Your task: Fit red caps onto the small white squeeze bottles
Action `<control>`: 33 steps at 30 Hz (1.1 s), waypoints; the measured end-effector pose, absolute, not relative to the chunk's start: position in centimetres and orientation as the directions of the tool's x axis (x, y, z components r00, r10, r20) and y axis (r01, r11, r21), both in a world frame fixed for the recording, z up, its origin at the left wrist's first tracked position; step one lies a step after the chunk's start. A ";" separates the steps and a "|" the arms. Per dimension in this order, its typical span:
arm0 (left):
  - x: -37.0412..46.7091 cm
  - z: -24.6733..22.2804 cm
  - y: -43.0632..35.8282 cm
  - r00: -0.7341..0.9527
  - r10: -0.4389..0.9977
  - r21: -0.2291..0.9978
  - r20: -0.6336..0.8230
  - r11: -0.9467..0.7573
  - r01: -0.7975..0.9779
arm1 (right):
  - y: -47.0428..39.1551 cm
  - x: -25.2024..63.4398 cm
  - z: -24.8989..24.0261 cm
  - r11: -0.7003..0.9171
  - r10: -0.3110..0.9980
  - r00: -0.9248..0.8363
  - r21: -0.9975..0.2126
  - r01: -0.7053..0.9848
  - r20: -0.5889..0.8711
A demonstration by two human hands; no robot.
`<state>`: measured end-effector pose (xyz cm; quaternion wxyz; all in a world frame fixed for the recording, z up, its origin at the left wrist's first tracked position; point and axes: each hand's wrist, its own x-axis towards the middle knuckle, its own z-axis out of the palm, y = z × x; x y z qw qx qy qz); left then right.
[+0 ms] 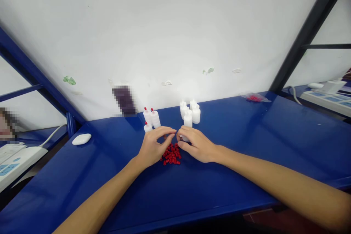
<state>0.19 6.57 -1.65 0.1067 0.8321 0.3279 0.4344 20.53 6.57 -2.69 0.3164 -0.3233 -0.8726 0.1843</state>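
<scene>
My right hand (199,145) curls around a white plastic bottle (185,138), most of it hidden by the fingers. Thumb and index finger of my left hand (155,145) come together in a pinch just left of it; anything between the tips is too small to make out. Below and between both hands lies a loose pile of small red caps (172,156). Behind the left hand stand a few white bottles (155,120) with red tips. Beyond the right hand, several white bottles (188,118) without red caps stand upright in a group.
All this sits on a blue table (233,190) against a white wall. A white oval case (81,139) lies at the left. Near the wall at right is a clear bag with red pieces (254,98). Power strips (329,100) lie beyond the frame posts.
</scene>
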 end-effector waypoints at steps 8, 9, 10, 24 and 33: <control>0.5 -2.1 6.6 0.642 0.255 0.035 0.723 -0.942 0.335 | 6.2 20.9 -2.4 0.735 0.643 -0.597 -0.606 0.304 0.480; 0.6 -1.8 6.7 0.654 0.241 0.009 0.717 -0.941 0.337 | 6.2 20.9 -2.3 0.738 0.637 -0.596 -0.610 0.288 0.490; 0.6 -1.5 6.7 0.665 0.229 -0.013 0.711 -0.941 0.338 | 6.1 20.9 -2.3 0.740 0.635 -0.592 -0.611 0.281 0.497; 0.6 -0.4 5.9 0.782 0.207 -0.158 0.588 -0.919 0.362 | 6.4 20.5 -2.2 0.728 0.669 -0.571 -0.574 0.375 0.475; 0.6 -1.0 5.8 0.798 0.211 -0.160 0.565 -0.920 0.357 | 6.3 20.5 -2.4 0.668 0.708 -0.574 -0.655 0.353 0.412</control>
